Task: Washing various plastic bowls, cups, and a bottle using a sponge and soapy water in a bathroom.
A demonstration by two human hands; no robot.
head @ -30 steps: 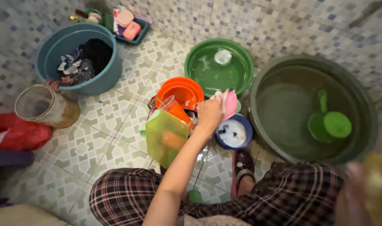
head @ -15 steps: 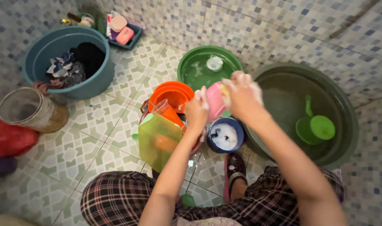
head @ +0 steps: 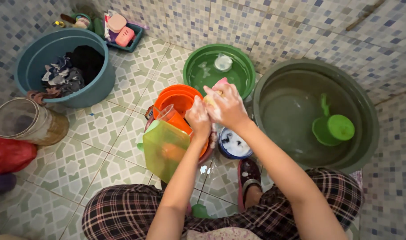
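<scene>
Patterned floor tiles (head: 100,133) run up to a mosaic wall, and the pile of orange bowls (head: 178,100) at centre serves as the landmark. Just right of that pile, both hands are now together: the left hand (head: 199,118) grips a pink plastic piece (head: 220,83), of which only a sliver peeks above the knuckles, and the right hand (head: 227,106), which a second ago was off at the frame's edge, has come across and is pressed over it, foam on the fingers. What the right hand clutches is hidden, perhaps a sponge. Below the hands sits a blue bowl of suds (head: 234,144). Beyond the pile stands a green basin (head: 218,69); far right, a large dark tub (head: 316,113) with a green scoop (head: 334,129). Left of the pile, a teal tub of laundry (head: 60,66).
</scene>
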